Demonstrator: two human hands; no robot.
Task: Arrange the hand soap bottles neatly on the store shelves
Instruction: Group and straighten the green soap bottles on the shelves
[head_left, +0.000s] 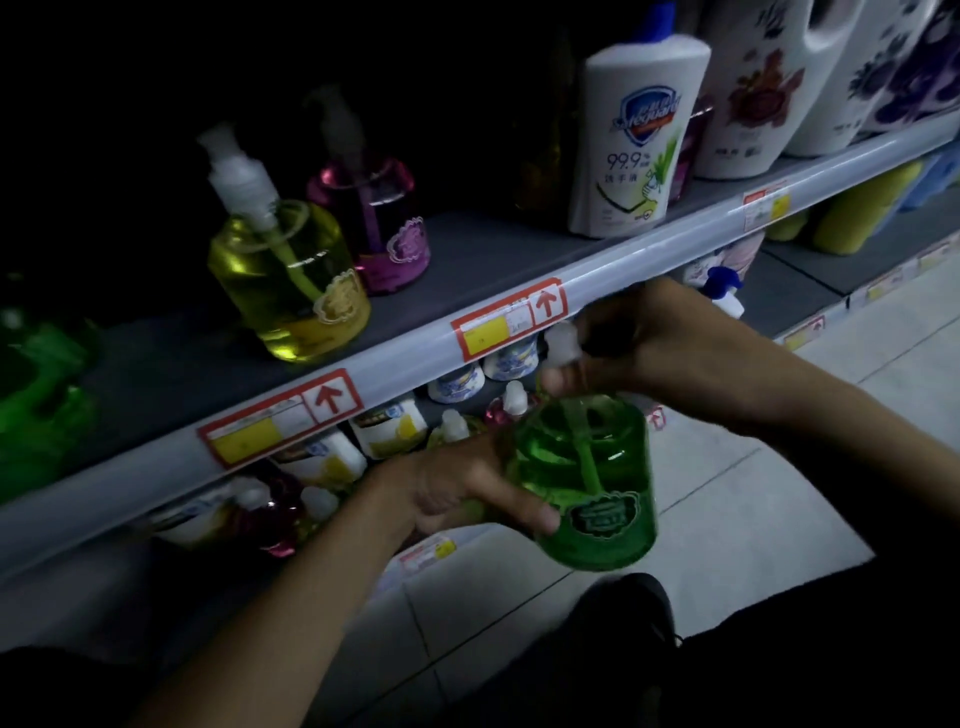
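Both hands hold one green soap bottle (592, 483) just below the shelf rail (415, 358) — the left hand (457, 493) wrapped round its body, the right hand (654, 338) pinching its white pump head (563, 345). Above the rail stand a yellow bottle (288, 280) and, just behind it, a purple bottle (379, 223) — further right along the rail, a white Safeguard bottle (636, 140).

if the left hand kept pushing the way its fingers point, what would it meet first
The left hand already grips the green soap bottle, fingers pointing right. Beyond the bottle only floor tiles show, so it looks free, though depth is unclear.
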